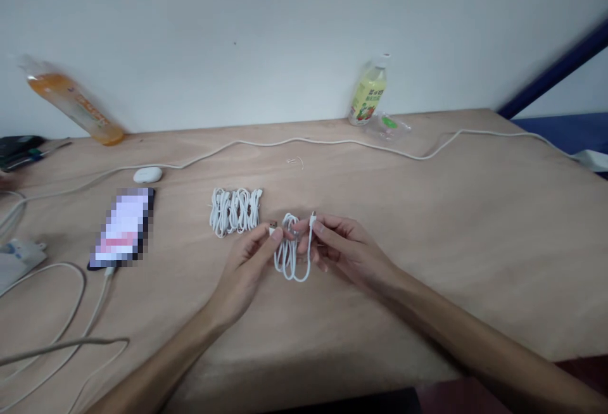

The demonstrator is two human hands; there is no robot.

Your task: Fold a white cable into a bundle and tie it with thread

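Note:
A white USB charging cable, coiled in several loops, hangs between my two hands above the table. My left hand is closed, pinching the cable near its USB-A plug, whose metal end points away from me. With thumb and forefinger my right hand grips the small plug at the other end, its tip pointing up. Just beyond my left hand lies a row of several bundled white cables. A short white tie or scrap rests on the table farther back.
To the left lie a phone with a charging cable plugged in, a white earbud case and a power adapter. An orange drink bottle and a yellow-green bottle lean by the wall. A long white cord crosses the table.

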